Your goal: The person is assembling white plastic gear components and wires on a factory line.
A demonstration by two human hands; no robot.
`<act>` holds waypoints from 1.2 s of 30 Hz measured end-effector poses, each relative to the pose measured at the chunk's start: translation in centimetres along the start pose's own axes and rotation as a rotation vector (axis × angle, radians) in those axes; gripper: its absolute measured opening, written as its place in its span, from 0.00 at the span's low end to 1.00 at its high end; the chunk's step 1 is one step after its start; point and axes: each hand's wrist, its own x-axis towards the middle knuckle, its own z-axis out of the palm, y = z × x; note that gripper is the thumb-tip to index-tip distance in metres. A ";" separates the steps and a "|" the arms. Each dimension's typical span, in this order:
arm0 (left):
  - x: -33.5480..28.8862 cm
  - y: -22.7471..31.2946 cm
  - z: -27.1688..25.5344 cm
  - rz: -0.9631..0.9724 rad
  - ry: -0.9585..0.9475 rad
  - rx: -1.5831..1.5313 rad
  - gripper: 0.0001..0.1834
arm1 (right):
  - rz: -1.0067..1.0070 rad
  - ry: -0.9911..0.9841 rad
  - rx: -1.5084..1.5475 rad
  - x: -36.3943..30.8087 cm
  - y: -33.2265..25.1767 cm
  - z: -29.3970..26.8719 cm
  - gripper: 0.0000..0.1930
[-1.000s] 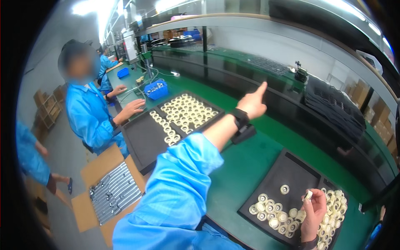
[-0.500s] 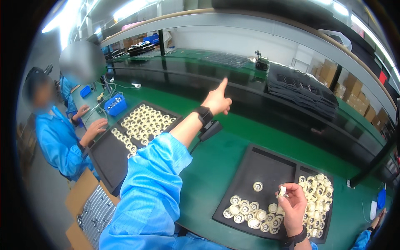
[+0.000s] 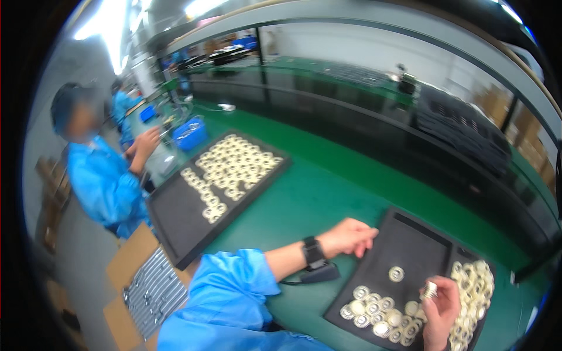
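My right hand [image 3: 444,310] pinches a small cream gear [image 3: 430,289] between thumb and fingers above the right part of a black tray [image 3: 418,238]. Below and beside it are many loose cream gears [image 3: 374,310] with dark centres, and a heap of more gears [image 3: 470,292] fills the tray's right compartment. One gear [image 3: 396,274] sits apart on the tray floor. My left hand [image 3: 349,237], with a black band on the wrist, hovers by the tray's left edge. Its fingers are bent together, slightly blurred, with nothing seen in them.
A second black tray [image 3: 175,219] with gears stands at the left on the green table [image 3: 328,181]. Beyond it are a blue bin [image 3: 190,134] and a co-worker [image 3: 105,181] in blue. A carton [image 3: 137,248] of metal parts is lower left. A shelf rail [image 3: 374,26] spans the back.
My left hand has come down and nearer from pointing over the back of the table, its fingers now bent. The view has shifted. The right hand keeps holding the gear. The co-worker's hands have risen.
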 end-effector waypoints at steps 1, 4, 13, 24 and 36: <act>0.4 -0.1 0.4 0.001 -0.004 0.008 0.20 | -0.036 0.004 -0.039 -0.1 0.6 -0.4 0.18; 0.1 -1.0 0.0 0.082 -0.007 0.074 0.21 | -0.035 -0.032 -0.109 -0.7 -0.8 0.4 0.17; -0.3 -0.7 -0.1 0.051 0.071 0.091 0.22 | -0.103 -0.047 -0.171 -0.9 -0.4 0.8 0.18; -0.1 -0.6 0.0 0.065 0.077 0.067 0.21 | -0.042 -0.087 -0.190 -1.1 -0.9 0.9 0.19; -0.1 -0.8 0.1 0.081 0.068 0.093 0.20 | -0.015 -0.092 -0.218 -1.1 -1.1 1.0 0.19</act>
